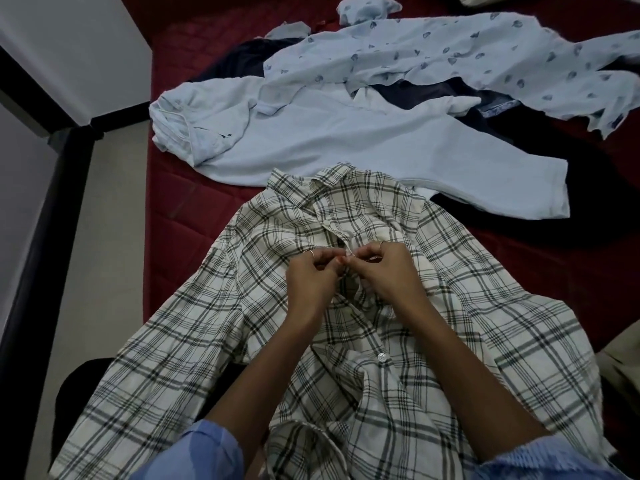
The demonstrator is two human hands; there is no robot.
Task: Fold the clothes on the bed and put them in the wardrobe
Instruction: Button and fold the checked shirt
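Cream plaid shirt (346,306) lies front-up on the maroon bed (187,220), collar away from the person, hem & one sleeve hanging over the near edge. Left hand (313,275) & right hand (388,268) meet at its placket below the collar, both pinching the fabric edges. Beyond the collar: pale blue polo (346,140), then a printed blue shirt (450,53) over dark clothes (415,91).
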